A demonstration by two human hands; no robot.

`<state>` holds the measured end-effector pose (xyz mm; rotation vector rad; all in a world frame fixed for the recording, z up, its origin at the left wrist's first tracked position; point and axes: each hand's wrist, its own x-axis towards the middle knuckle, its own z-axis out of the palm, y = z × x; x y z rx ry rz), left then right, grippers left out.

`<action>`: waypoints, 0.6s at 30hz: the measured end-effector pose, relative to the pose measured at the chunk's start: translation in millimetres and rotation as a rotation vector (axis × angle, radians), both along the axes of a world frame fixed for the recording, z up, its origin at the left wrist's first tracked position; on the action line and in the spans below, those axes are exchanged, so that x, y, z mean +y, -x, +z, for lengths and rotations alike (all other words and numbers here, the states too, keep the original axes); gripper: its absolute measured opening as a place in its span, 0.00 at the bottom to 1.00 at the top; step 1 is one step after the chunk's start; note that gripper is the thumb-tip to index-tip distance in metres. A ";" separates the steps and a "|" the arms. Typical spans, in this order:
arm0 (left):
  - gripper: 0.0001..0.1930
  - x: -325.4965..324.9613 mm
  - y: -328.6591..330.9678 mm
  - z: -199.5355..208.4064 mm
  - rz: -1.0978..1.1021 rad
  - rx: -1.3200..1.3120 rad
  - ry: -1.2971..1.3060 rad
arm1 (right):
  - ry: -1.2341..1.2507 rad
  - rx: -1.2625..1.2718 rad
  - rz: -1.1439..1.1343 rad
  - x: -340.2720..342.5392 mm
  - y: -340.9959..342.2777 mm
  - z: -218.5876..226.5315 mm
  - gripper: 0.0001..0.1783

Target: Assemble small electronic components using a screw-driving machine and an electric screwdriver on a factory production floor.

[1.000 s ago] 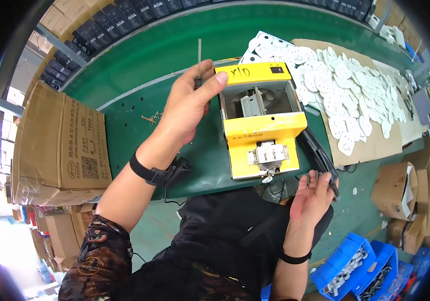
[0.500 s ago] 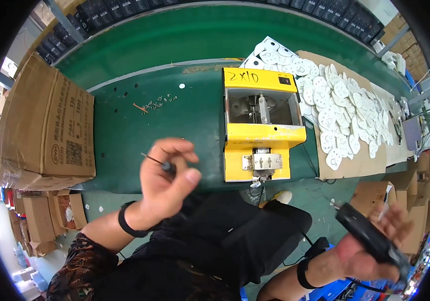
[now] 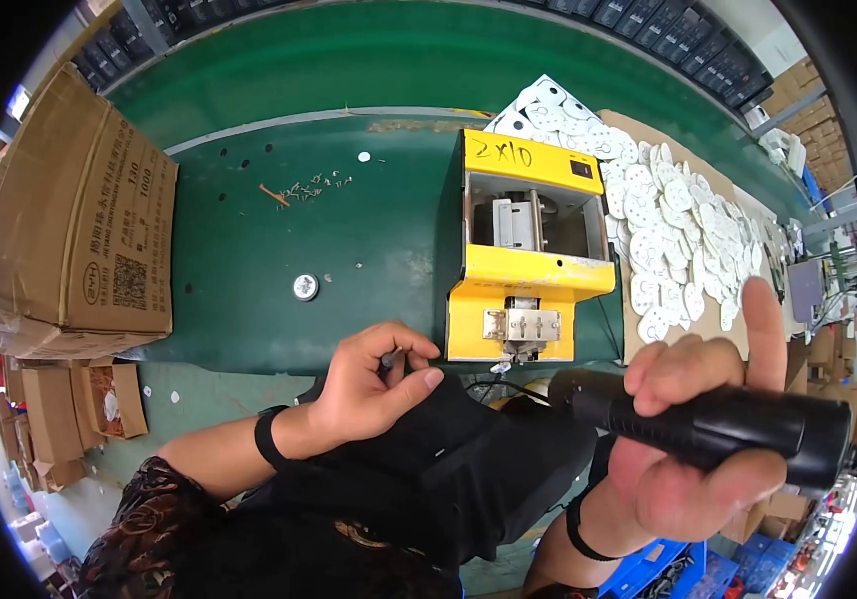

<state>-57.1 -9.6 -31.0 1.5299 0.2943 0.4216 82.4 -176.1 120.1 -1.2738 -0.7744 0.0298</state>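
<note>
Black driver (image 3: 718, 424) clamped in right hand (image 3: 693, 439); left hand (image 3: 373, 384) pinches small bit (image 3: 388, 357); blue bins (image 3: 683, 577) below.

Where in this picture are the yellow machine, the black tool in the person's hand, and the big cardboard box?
yellow machine (image 3: 538, 270), head view, on its yellow front ledge.
black tool (image 3: 718, 424), head view, on the barrel held in the right hand (image 3: 688, 449).
cardboard box (image 3: 69, 215), head view, on its top face.
</note>
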 end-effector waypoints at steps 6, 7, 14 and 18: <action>0.09 1.6 -3.2 3.7 -0.029 0.051 0.077 | 0.034 0.137 -0.079 10.7 1.8 2.7 0.52; 0.09 1.6 -3.2 4.2 -0.026 0.051 0.078 | 0.032 0.202 -0.070 10.8 3.6 5.8 0.45; 0.09 1.6 -3.0 3.9 -0.033 0.052 0.079 | -0.082 0.200 0.105 11.7 -4.5 -0.3 0.35; 0.08 3.4 -2.3 3.4 -0.043 0.061 0.061 | -0.066 0.229 0.083 16.3 -2.1 -1.8 0.31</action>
